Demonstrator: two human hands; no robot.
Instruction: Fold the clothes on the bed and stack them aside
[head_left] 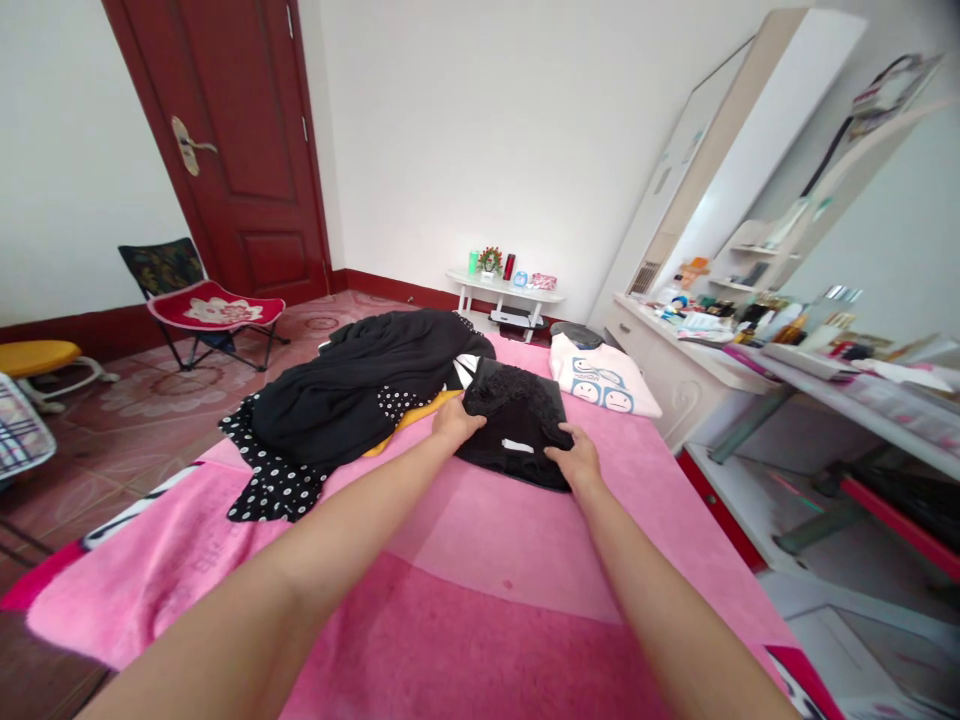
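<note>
On the pink blanket (495,540) lies a black lace garment (510,420), folded into a compact shape, with a small white label near its front edge. Its left side is gripped by my left hand (456,424), thumb on top. At the right edge my right hand (576,458) pinches the same cloth, with fingertips partly hidden. A dark grey flat layer shows around its back and right; I cannot tell whether it belongs to the garment. Close by on the left is a heap of black clothes (360,380) with white-dotted cloth and a yellow piece beneath.
A folded pale pink printed shirt (600,380) lies at the back right. Along the right stands a dressing table (667,350) crowded with bottles. A folding chair (217,305) and yellow stool (37,355) stand left, near a red door (225,130). A low white table (502,285) is behind.
</note>
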